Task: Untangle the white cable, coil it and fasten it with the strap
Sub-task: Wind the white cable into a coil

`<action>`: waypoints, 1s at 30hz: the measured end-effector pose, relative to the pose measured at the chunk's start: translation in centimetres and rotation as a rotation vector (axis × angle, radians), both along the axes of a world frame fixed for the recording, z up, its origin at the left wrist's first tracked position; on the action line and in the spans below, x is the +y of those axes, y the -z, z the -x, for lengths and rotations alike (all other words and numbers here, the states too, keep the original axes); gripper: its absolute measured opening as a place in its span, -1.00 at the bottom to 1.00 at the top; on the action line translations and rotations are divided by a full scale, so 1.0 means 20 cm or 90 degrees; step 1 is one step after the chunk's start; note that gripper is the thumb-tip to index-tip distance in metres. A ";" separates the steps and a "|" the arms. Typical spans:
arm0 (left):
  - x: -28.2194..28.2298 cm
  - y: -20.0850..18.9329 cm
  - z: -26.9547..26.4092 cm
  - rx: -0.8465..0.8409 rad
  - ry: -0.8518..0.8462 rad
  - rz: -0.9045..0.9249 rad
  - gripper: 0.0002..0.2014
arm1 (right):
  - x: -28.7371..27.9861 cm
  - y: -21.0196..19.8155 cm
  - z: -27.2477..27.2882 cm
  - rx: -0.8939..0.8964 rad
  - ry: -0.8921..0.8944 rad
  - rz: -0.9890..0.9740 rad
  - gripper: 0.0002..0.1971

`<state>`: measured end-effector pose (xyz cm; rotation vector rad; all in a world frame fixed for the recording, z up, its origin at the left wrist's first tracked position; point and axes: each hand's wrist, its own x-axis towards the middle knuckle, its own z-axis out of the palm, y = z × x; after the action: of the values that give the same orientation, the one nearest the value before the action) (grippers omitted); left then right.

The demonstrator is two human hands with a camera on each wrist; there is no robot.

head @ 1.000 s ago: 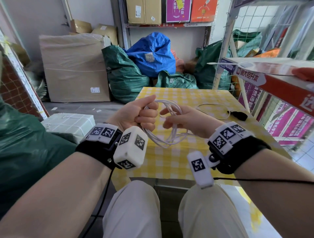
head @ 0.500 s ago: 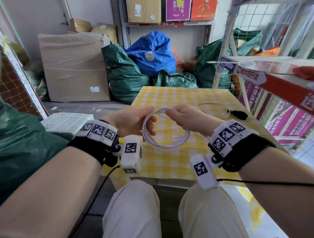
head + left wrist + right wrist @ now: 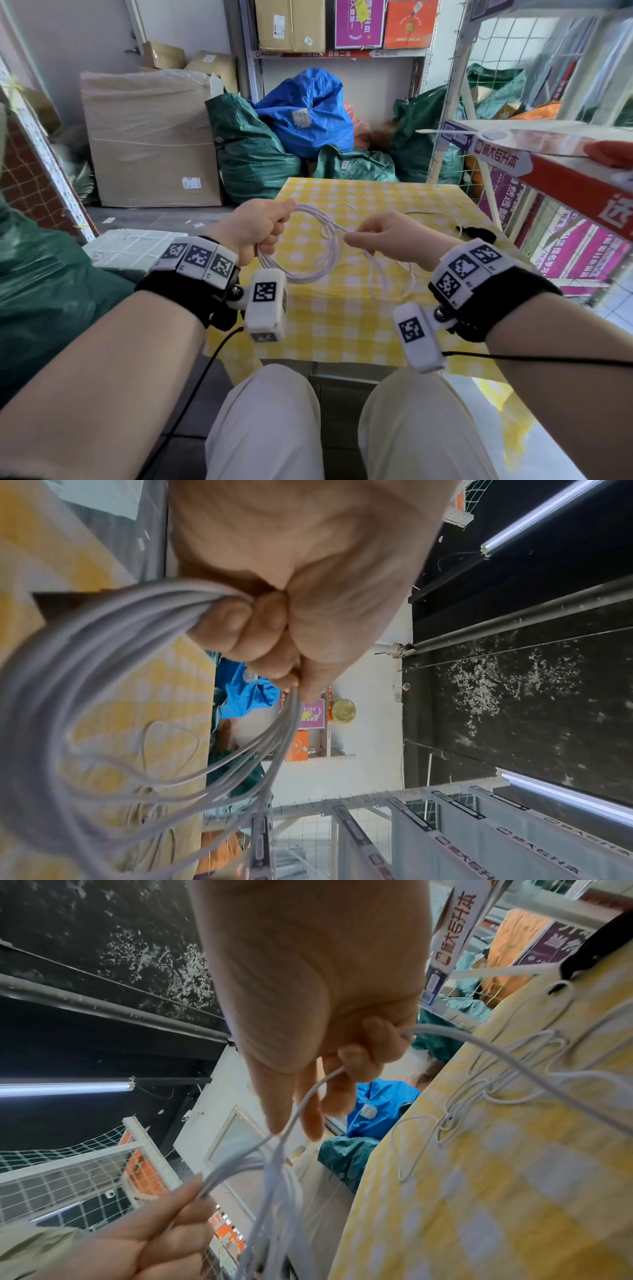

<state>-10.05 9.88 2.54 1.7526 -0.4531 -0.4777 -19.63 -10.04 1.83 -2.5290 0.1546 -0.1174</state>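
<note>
Head view: yellow-checked bench [image 3: 342,322] amid green sacks [image 3: 253,150]; left hand [image 3: 253,224] grips white cable [image 3: 308,270] coil; right hand [image 3: 387,236] pinches one strand; black strap [image 3: 481,234] lies on bench
Left wrist: fingers [image 3: 240,631] curled round bundled loops
Right wrist: fingertips [image 3: 356,1061] pinch strand above bench; loose cable trails there

Yellow checked tablecloth [image 3: 342,318]; blue bag [image 3: 305,106], green bags [image 3: 250,150], cardboard box [image 3: 150,137] behind.
</note>
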 end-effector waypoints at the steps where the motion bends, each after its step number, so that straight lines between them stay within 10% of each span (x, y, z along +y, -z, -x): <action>1: 0.02 0.00 -0.02 0.007 -0.027 0.014 -0.59 | -0.02 0.00 0.01 -0.004 0.011 -0.008 -0.67; 12: 0.18 0.03 -0.16 0.088 -0.258 0.149 -0.60 | -0.13 0.02 0.00 -0.009 0.134 0.073 -0.79; 30: 0.19 0.01 -0.15 0.117 -0.327 0.222 -0.63 | -0.11 0.02 0.00 -0.058 0.115 0.125 -0.80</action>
<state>-7.11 13.64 2.34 1.4010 0.0518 -0.1736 -19.60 -12.25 1.34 -2.6946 0.3492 -0.3345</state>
